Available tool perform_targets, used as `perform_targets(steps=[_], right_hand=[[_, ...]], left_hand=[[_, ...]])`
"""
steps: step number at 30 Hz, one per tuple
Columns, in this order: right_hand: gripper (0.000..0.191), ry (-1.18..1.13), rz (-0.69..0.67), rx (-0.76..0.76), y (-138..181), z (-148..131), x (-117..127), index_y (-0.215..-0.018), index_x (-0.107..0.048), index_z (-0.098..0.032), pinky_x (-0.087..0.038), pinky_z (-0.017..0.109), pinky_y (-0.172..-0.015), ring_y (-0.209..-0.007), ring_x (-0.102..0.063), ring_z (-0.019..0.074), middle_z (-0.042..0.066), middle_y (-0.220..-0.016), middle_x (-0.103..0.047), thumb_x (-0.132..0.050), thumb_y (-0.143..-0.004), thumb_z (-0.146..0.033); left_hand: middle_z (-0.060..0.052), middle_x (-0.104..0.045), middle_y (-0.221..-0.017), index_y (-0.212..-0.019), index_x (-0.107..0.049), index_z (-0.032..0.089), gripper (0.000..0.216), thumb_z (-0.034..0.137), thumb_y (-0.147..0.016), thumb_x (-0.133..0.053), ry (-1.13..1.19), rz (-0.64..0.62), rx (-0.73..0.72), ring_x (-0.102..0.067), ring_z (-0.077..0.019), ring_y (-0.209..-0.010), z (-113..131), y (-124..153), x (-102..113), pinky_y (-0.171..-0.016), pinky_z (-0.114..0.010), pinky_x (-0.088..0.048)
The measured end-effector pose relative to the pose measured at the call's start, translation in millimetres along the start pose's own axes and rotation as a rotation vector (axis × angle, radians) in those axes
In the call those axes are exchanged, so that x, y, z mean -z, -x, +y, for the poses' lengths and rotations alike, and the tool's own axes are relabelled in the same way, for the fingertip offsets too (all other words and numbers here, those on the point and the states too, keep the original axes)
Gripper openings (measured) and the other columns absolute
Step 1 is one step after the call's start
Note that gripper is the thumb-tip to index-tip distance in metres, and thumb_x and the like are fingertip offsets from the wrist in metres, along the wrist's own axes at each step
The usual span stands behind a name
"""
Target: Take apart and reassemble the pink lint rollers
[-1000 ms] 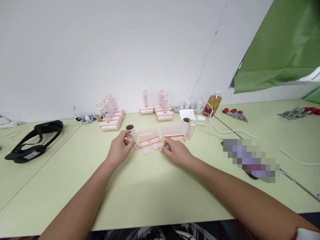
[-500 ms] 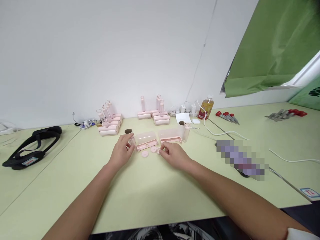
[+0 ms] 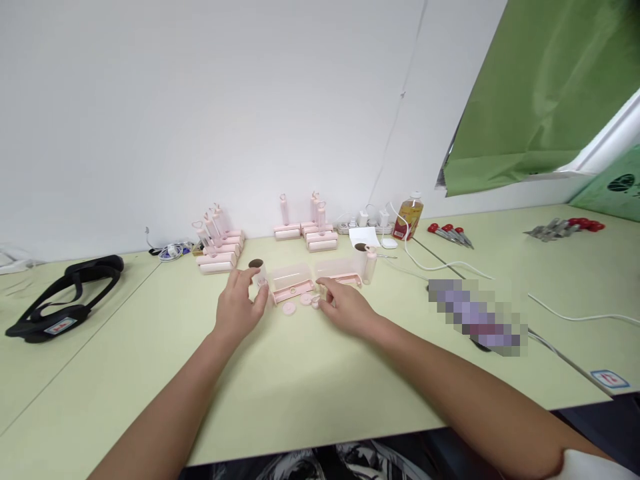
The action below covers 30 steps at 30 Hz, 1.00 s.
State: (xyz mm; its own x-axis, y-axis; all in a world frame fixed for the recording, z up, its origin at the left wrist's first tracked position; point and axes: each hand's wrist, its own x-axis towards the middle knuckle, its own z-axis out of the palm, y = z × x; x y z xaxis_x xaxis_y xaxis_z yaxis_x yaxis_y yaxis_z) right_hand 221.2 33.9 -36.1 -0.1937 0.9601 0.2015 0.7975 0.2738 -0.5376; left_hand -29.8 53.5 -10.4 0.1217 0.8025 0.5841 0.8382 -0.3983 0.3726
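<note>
The left hand (image 3: 239, 305) had loosened in the last half second. Its fingers, earlier wrapped on the roll (image 3: 259, 272), were now spread with the index lifted. The roll stood on the table (image 3: 300, 373) between index and thumb, just left of a clear cover (image 3: 293, 275), so it looked set down. The right hand (image 3: 346, 308) had stayed put, fingers curled, tips against a small pink cap (image 3: 316, 303). Whether it pinched the cap could not be told.
</note>
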Motion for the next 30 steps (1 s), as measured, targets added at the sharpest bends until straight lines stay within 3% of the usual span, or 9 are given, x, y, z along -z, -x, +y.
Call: perform_targets(steps=[3, 5, 7, 11, 15, 21, 26, 30], right_hand=[[0.049, 0.032, -0.002, 0.081, -3, 4, -5, -0.137, -0.048, -0.021, -0.04, 0.033, -0.085, -0.111, -0.056, 0.0242, 0.012, -0.128, -0.057, -0.05, -0.09, -0.037], [0.051, 0.054, -0.02, 0.095, -4, 5, -8, -0.138, -0.049, -0.02, -0.04, 0.035, -0.091, -0.117, -0.053, 0.0261, 0.013, -0.134, -0.052, -0.05, -0.09, -0.04], [0.051, 0.066, -0.036, 0.088, -4, 5, -11, -0.137, -0.049, -0.019, -0.04, 0.035, -0.092, -0.116, -0.054, 0.026, 0.014, -0.133, -0.053, -0.05, -0.09, -0.038], [0.054, 0.066, -0.048, 0.09, -5, 5, -14, -0.139, -0.047, -0.016, -0.04, 0.034, -0.093, -0.116, -0.054, 0.025, 0.014, -0.129, -0.057, -0.051, -0.088, -0.034], [0.059, 0.059, -0.062, 0.083, -7, 6, -14, -0.142, -0.041, -0.016, -0.04, 0.033, -0.087, -0.109, -0.057, 0.0253, 0.013, -0.124, -0.06, -0.051, -0.088, -0.037], [0.064, 0.033, -0.096, 0.049, -10, 6, -13, -0.144, -0.036, -0.016, -0.039, 0.03, -0.076, -0.099, -0.059, 0.0244, 0.012, -0.115, -0.064, -0.053, -0.088, -0.04], [0.051, 0.028, -0.083, 0.063, -11, 6, -14, -0.133, -0.05, -0.017, -0.04, 0.031, -0.08, -0.1, -0.059, 0.0238, 0.012, -0.117, -0.064, -0.054, -0.087, -0.036], [0.052, 0.014, -0.077, 0.064, -9, 7, -14, -0.134, -0.05, -0.015, -0.041, 0.031, -0.082, -0.102, -0.06, 0.0236, 0.012, -0.117, -0.064, -0.054, -0.086, -0.035]], left_hand=[[0.0, -0.063, -0.074, -0.109, -0.059, 0.023, 0.03, 0.041, -0.09, -0.044, -0.011, -0.239, -0.009, -0.06, -0.0171, -0.066, 12, 6, 1, -0.063, -0.028, -0.044], [0.0, -0.066, -0.074, -0.114, -0.058, 0.024, 0.032, 0.041, -0.091, -0.043, -0.024, -0.422, -0.015, -0.063, -0.0194, -0.069, 18, 10, -4, -0.061, -0.029, -0.041], [-0.003, -0.069, -0.081, -0.12, -0.055, 0.023, 0.035, 0.038, -0.092, -0.043, -0.046, -0.511, -0.023, -0.064, -0.0213, -0.072, 21, 15, -12, -0.06, -0.029, -0.04], [-0.007, -0.068, -0.097, -0.11, -0.055, 0.021, 0.026, 0.035, -0.09, -0.045, -0.086, -0.562, -0.063, -0.065, -0.0227, -0.081, 20, 19, -25, -0.06, -0.03, -0.039], [-0.008, -0.068, -0.099, -0.101, -0.054, 0.021, 0.02, 0.035, -0.09, -0.045, -0.108, -0.587, -0.062, -0.065, -0.0229, -0.082, 18, 19, -29, -0.06, -0.03, -0.039], [-0.006, -0.069, -0.083, -0.128, -0.038, 0.019, 0.043, 0.039, -0.091, -0.043, -0.097, -0.631, 0.018, -0.066, -0.0246, -0.073, 21, 18, -30, -0.056, -0.029, -0.036], [-0.008, -0.069, -0.088, -0.134, -0.034, 0.019, 0.046, 0.036, -0.092, -0.041, -0.098, -0.63, 0.01, -0.067, -0.0246, -0.076, 22, 18, -31, -0.059, -0.029, -0.039], [-0.009, -0.069, -0.093, -0.137, -0.034, 0.02, 0.047, 0.035, -0.092, -0.041, -0.092, -0.628, 0.012, -0.067, -0.0249, -0.081, 19, 17, -33, -0.061, -0.03, -0.04]])
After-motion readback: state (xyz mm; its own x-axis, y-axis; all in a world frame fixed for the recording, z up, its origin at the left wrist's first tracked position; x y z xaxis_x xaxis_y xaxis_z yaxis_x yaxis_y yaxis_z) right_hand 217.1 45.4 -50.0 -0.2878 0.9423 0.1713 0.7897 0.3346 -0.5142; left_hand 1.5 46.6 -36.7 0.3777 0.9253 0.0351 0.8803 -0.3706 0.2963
